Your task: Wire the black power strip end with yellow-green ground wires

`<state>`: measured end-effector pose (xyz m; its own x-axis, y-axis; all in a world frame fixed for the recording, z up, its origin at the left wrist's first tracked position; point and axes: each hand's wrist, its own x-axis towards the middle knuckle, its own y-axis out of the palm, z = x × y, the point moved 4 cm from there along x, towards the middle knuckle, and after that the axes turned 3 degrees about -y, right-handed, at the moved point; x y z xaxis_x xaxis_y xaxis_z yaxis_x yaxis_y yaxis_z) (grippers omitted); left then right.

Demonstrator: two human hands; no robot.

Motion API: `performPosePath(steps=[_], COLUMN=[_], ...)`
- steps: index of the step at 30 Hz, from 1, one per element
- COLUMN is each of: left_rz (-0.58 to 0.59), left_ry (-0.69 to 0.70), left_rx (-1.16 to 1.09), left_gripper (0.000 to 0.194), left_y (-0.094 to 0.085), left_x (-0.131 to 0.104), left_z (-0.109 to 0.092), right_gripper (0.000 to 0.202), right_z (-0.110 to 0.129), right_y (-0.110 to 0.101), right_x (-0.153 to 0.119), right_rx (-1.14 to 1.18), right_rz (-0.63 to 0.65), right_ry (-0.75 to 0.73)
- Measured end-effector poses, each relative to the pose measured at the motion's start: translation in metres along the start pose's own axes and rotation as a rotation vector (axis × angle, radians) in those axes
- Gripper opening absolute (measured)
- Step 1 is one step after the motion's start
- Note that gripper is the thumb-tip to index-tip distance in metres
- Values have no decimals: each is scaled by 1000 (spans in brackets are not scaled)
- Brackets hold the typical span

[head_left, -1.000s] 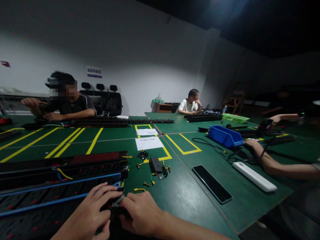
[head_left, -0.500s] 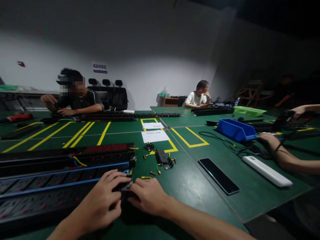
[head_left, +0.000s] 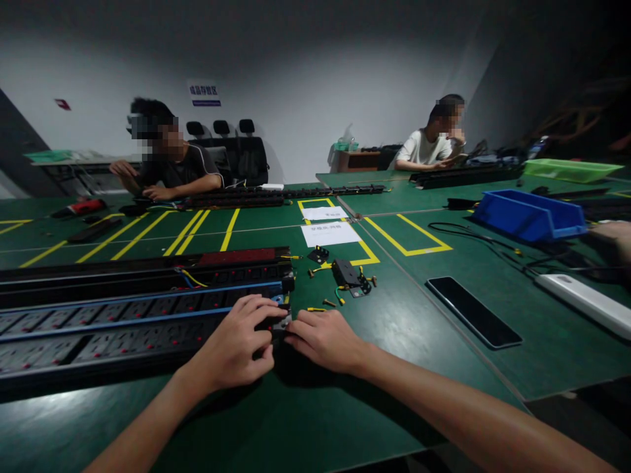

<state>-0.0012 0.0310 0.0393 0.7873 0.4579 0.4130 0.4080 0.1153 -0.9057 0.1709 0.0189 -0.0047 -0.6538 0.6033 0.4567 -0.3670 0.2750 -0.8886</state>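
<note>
Over the last second the view swings downward and to the left, so the neighbour's arm at the right edge is reduced to a partly visible hand (head_left: 614,233). The grouping at the near left barely alters: both hands stay at the right end of the near multi-socket power strip (head_left: 123,345), which lies on the green table (head_left: 394,295). That suggests the work is a patient adjustment of one spot.

The hands are close together, just apart. The left hand (head_left: 241,341) lays its fingers over the strip's end, thumb hanging free on the near side; the right hand (head_left: 325,338) curls its fingertips against the metal end piece (head_left: 282,323). Whether either actually clamps it I cannot tell, since the fingers hide the contact.

Counted, just beyond the right hand: one black block (head_left: 345,272), two black perforated brackets (head_left: 318,255), and apparently three brass screws (head_left: 329,303) and three short yellow-ended leads (head_left: 315,309), though these are small and dim. Farther off are two paper labels (head_left: 331,234). To the right: one smartphone (head_left: 473,312), one white slab-like device (head_left: 586,302), one blue bin (head_left: 527,213) and one green tray (head_left: 566,169). Two co-workers (head_left: 431,141) sit at the far side.
</note>
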Motion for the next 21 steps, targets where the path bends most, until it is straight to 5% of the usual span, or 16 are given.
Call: performPosePath(steps=[21], left_rz=[33], left_ry=[-2], left_rx=[-7], left_gripper=[14], left_y=[-2], left_x=[3], left_z=[-2], right_gripper=[24], right_z=[-5], right_y=[-2], right_x=[2], right_rx=[111], right_rz=[159], right_ry=[47])
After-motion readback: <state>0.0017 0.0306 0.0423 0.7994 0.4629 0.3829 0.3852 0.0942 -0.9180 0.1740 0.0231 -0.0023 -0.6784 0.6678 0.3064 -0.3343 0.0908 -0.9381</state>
